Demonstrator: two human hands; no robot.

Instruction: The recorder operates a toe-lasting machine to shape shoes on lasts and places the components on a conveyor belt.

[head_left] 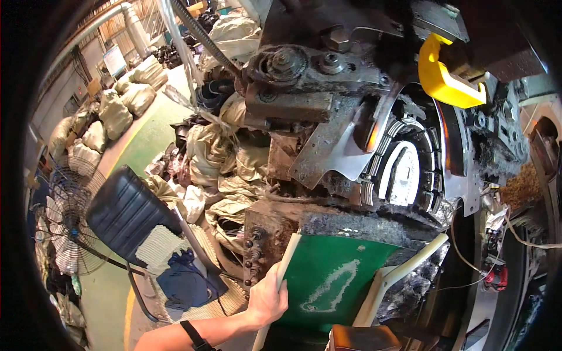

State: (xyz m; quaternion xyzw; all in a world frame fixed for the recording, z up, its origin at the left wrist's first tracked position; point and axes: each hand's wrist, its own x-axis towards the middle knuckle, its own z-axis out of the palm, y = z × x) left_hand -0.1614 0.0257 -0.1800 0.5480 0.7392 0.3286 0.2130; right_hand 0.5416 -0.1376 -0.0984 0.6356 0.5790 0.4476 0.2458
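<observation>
My left hand (269,296) is closed around a cream-coloured rail (287,257) along the left side of a green panel (328,275). A worn, elongated outline marks the panel's surface. On its right side runs a second, bent cream rail (404,272). Beyond the panel, a dark, greasy machine (316,76) holds a white sole-shaped piece (404,175) inside a ring of metal segments (374,155). Metal plates (345,152) flank the ring. My right hand is out of view.
A yellow bracket (442,79) juts out at upper right. At the lower edge is a dark block with an orange-brown top (363,338). To the left stand a black padded chair (132,213) with dark cloth on it, and a wire-cage fan (70,216). Pale sacks (114,114) line the floor behind.
</observation>
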